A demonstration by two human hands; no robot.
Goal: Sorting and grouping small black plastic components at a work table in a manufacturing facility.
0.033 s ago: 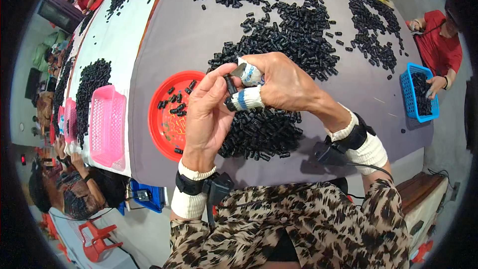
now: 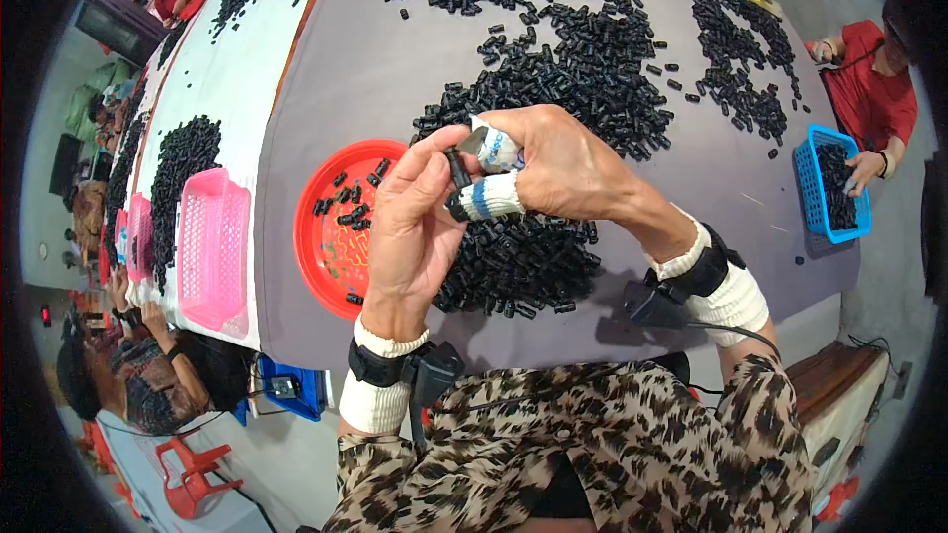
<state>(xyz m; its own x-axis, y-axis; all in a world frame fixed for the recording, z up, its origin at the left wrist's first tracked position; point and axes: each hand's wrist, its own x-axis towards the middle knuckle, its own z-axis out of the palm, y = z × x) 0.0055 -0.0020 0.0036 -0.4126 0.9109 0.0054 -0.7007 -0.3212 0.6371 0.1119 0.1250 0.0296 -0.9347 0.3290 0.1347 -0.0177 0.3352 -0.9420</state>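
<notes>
Peering down through the head camera from my remote post, I had the left hand turned partly palm up, its thumb and forefinger nearly closed around a small black cylinder. That cylinder stood tilted at the fingertips, in the narrow space between my two hands. The right hand came in from the other side, knuckles up and partly curled, with a whitish finger cover above and a blue-banded finger cover below. Those two covered digits sat a little apart, just beside the cylinder; I could not tell whether they gripped it. A dark tip showed at the end of the lower cover, too small for me to make out.

Below the right hand and between my wrists lay a near heap of black pieces, and a larger heap spread over the grey bench beyond both hands. Just left of the left hand was a round red tray with a few loose black pieces in it. Farther left stood a pink basket. Well to the right of the right hand, a blue basket held more black pieces, with a co-worker's hand at its edge.
</notes>
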